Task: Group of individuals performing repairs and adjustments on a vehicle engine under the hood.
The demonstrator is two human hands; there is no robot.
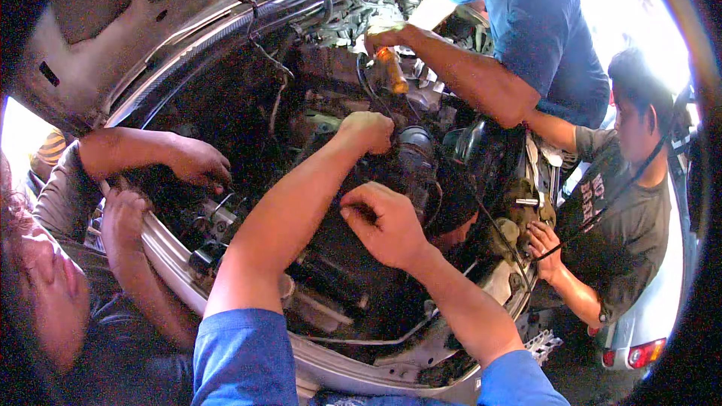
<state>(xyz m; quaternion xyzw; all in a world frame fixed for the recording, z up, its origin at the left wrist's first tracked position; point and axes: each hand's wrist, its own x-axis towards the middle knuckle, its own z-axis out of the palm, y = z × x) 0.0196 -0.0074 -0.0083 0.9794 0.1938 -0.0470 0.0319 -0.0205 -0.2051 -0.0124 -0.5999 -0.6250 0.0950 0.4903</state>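
My left hand [368, 132] is closed in a fist over the middle of the engine bay [316, 180], beside a thick dark ribbed hose [415, 143]. Whatever its fingers may hold is hidden. Closer to me and slightly right, my right hand [383, 224] has its fingers curled in toward the thumb above the dark bay. Its palm side lies in shadow, so I cannot make out anything inside it. Both forearms reach in over the front edge of the car body [353, 368].
A co-worker's hand [385, 36] is at an orange-yellow cylinder [392, 71] at the back. On the right, another's hand [545, 248] is near a silver rod [526, 201]. Someone's hands [199, 164] reach in from the left. The raised hood [83, 53] hangs at upper left.
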